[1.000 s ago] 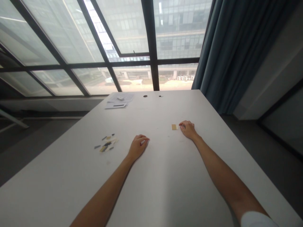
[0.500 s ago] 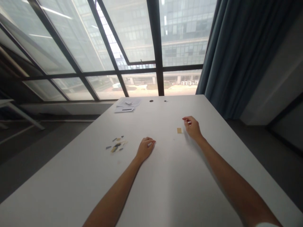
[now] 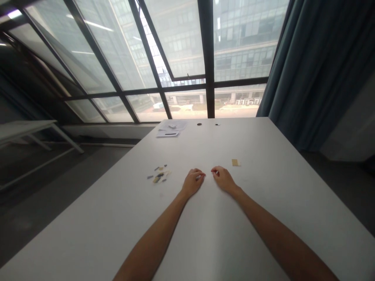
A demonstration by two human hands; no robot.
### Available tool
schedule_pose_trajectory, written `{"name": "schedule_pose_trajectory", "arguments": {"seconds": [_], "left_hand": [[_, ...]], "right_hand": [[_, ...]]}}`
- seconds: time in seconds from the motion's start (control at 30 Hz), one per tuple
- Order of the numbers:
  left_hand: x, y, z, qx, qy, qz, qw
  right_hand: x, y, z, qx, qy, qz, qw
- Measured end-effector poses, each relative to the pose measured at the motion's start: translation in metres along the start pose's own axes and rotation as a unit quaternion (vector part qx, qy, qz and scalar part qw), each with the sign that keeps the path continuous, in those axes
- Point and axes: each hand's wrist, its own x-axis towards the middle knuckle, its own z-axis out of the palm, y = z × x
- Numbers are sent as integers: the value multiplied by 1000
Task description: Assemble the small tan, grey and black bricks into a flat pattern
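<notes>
My left hand [image 3: 193, 182] rests on the white table [image 3: 202, 230], thumb and fingertips pinched together. Facing it across a narrow gap, my right hand [image 3: 224, 179] is also pinched. Anything between either set of fingertips is too small to make out. Left of my left hand lies a loose pile of small pieces [image 3: 158, 177], dark grey, tan and pale. Beyond my right hand, a flat square tan piece [image 3: 234, 162] with a pale strip at its right edge lies on the tabletop.
Papers [image 3: 171, 128] with small items on them lie at the table's far left corner. Two dark round spots, one a disc [image 3: 199, 124], are near the far edge. A blue curtain [image 3: 295, 78] hangs at the right, and another table [image 3: 29, 128] stands at the left.
My right hand has come left and nearer, from beside the square tan piece to just opposite my left hand. My left hand stays pinched in place. The view has turned slightly left.
</notes>
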Motion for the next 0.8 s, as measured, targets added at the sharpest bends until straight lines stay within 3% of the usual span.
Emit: {"name": "schedule_pose_trajectory", "arguments": {"seconds": [0.2,0.8], "left_hand": [[-2,5,1,23,-33,-3,999],[-2,12,-2,27,-38,-9,999]], "right_hand": [[-14,-2,4,-68,-5,-20,997],[-15,-1,3,-91,-14,-38,995]]}}
